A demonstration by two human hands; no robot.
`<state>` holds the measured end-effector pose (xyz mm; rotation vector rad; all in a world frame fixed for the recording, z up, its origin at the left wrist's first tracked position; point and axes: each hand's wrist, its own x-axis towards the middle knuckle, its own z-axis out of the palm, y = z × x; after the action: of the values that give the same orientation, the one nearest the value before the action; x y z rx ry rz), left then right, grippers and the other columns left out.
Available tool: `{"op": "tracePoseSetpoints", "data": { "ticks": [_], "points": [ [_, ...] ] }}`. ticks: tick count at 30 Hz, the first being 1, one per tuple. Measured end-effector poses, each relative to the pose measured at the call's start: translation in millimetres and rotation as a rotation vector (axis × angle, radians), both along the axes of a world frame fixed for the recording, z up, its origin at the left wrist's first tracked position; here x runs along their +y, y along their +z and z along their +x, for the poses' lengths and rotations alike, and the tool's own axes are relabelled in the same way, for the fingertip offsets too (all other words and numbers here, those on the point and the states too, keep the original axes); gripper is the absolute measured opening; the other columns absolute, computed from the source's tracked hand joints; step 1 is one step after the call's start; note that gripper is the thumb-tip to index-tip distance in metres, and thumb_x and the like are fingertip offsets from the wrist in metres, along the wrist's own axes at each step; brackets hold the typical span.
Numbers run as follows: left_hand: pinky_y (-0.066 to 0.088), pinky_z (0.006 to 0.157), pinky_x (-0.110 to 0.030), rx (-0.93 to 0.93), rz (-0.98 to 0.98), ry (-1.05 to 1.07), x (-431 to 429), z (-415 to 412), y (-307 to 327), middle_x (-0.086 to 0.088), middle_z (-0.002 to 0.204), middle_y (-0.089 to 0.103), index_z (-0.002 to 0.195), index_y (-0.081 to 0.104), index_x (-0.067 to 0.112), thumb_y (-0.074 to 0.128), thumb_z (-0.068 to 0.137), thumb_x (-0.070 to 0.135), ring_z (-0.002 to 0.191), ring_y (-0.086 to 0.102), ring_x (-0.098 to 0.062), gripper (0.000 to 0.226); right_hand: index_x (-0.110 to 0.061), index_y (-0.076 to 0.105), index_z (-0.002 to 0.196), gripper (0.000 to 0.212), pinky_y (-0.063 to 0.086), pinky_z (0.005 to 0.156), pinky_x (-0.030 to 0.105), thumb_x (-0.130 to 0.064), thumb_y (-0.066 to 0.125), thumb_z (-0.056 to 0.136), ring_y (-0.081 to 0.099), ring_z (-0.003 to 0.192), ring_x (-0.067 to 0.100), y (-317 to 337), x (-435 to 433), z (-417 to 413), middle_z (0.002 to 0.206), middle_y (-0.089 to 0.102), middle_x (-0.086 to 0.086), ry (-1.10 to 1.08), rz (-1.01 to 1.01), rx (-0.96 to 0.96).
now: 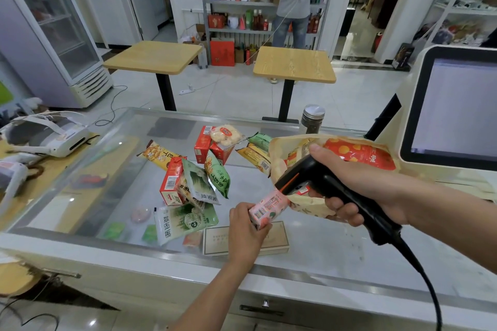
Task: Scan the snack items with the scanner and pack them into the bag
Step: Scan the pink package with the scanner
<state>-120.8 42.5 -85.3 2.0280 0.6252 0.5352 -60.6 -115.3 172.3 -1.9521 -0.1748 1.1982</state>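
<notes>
My left hand [246, 228] holds a small pink snack pack [267, 208] with its barcode facing up, just above the glass counter [336, 244]. My right hand [357, 185] grips a black corded scanner [317, 180], whose head points down at the pink pack from a few centimetres away. Behind the scanner a brown paper bag [304, 209] lies open on its side, with a red snack packet [360, 154] inside. Several snack packs [193, 180] lie in a loose pile at the counter's middle.
A checkout screen [457, 107] stands at the right. A metal-lidded jar [312, 118] sits at the counter's far edge. A white receipt printer [53, 140] rests at the left. Two wooden tables [294, 63] and a person at shelves stand beyond.
</notes>
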Motion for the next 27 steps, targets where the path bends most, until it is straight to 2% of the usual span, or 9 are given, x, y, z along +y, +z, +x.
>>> {"op": "tracePoseSetpoints", "data": {
  "ticks": [5, 8, 11, 15, 17, 19, 23, 25, 27],
  "points": [
    [0.05, 0.068, -0.027, 0.008, -0.007, -0.005, 0, 0, 1, 0.015, 0.092, 0.04, 0.101, 0.046, 0.022, 0.078, 0.073, 0.024, 0.088, 0.049, -0.01, 0.043, -0.004, 0.061, 0.103, 0.079, 0.032, 0.035, 0.019, -0.077, 0.044, 0.076, 0.037, 0.038, 0.011, -8, -1, 6, 0.054, 0.044, 0.001, 0.025, 0.01, 0.008],
    [0.045, 0.064, -0.02, 0.021, -0.04, 0.024, 0, -1, 3, 0.009, 0.094, 0.044, 0.103, 0.048, 0.022, 0.078, 0.073, 0.025, 0.085, 0.049, -0.008, 0.042, -0.008, 0.058, 0.097, 0.073, 0.031, 0.035, 0.019, -0.076, 0.043, 0.077, 0.037, 0.039, 0.011, -29, -1, 9, 0.053, 0.044, 0.0, 0.03, -0.008, 0.007],
    [0.041, 0.059, -0.016, 0.027, -0.073, 0.049, 1, -2, 5, 0.007, 0.094, 0.049, 0.104, 0.048, 0.025, 0.075, 0.076, 0.037, 0.083, 0.051, -0.005, 0.04, -0.008, 0.058, 0.095, 0.073, 0.032, 0.037, 0.02, -0.077, 0.04, 0.079, 0.039, 0.04, 0.01, -67, -2, 11, 0.053, 0.045, -0.001, 0.027, -0.043, 0.005],
    [0.041, 0.056, -0.016, 0.008, -0.125, 0.09, 2, -2, 8, 0.006, 0.091, 0.056, 0.1, 0.051, 0.027, 0.072, 0.075, 0.048, 0.08, 0.055, -0.007, 0.039, -0.008, 0.057, 0.095, 0.069, 0.034, 0.041, 0.021, -0.074, 0.041, 0.082, 0.041, 0.043, 0.011, -122, -8, 14, 0.056, 0.047, -0.002, 0.034, -0.064, -0.026],
    [0.042, 0.055, -0.016, -0.012, -0.175, 0.109, 3, -3, 10, 0.004, 0.09, 0.059, 0.099, 0.052, 0.023, 0.075, 0.074, 0.044, 0.079, 0.057, -0.01, 0.04, -0.01, 0.055, 0.091, 0.063, 0.035, 0.041, 0.022, -0.072, 0.042, 0.084, 0.041, 0.042, 0.011, -145, -10, 13, 0.056, 0.047, -0.002, 0.028, -0.054, -0.057],
    [0.043, 0.054, -0.013, -0.023, -0.245, 0.13, 3, -4, 14, 0.002, 0.089, 0.06, 0.099, 0.053, 0.019, 0.078, 0.075, 0.032, 0.076, 0.058, -0.009, 0.037, -0.011, 0.054, 0.089, 0.06, 0.035, 0.042, 0.023, -0.07, 0.043, 0.085, 0.042, 0.042, 0.012, -161, -10, 13, 0.055, 0.047, -0.001, 0.012, -0.044, -0.055],
    [0.042, 0.054, -0.012, -0.035, -0.338, 0.162, 5, -7, 19, -0.001, 0.087, 0.061, 0.098, 0.054, 0.013, 0.079, 0.075, 0.019, 0.073, 0.055, -0.008, 0.034, -0.008, 0.055, 0.097, 0.062, 0.042, 0.044, 0.024, -0.067, 0.04, 0.089, 0.05, 0.043, 0.013, -172, -7, 14, 0.059, 0.054, 0.004, -0.021, 0.03, -0.033],
    [0.041, 0.057, -0.018, -0.048, -0.392, 0.183, 7, -10, 19, -0.004, 0.089, 0.062, 0.098, 0.055, 0.013, 0.078, 0.076, 0.02, 0.077, 0.058, -0.014, 0.032, -0.011, 0.056, 0.099, 0.061, 0.049, 0.048, 0.026, -0.068, 0.038, 0.089, 0.057, 0.046, 0.016, -174, -6, 14, 0.065, 0.061, 0.008, -0.034, 0.017, -0.094],
    [0.044, 0.061, -0.025, -0.064, -0.443, 0.218, 8, -13, 19, -0.005, 0.09, 0.063, 0.096, 0.056, 0.012, 0.078, 0.076, 0.022, 0.082, 0.059, -0.02, 0.032, -0.017, 0.058, 0.091, 0.061, 0.054, 0.059, 0.031, -0.072, 0.033, 0.087, 0.064, 0.057, 0.02, -176, -5, 12, 0.072, 0.066, 0.006, 0.02, -0.09, -0.326]
  ]
}}
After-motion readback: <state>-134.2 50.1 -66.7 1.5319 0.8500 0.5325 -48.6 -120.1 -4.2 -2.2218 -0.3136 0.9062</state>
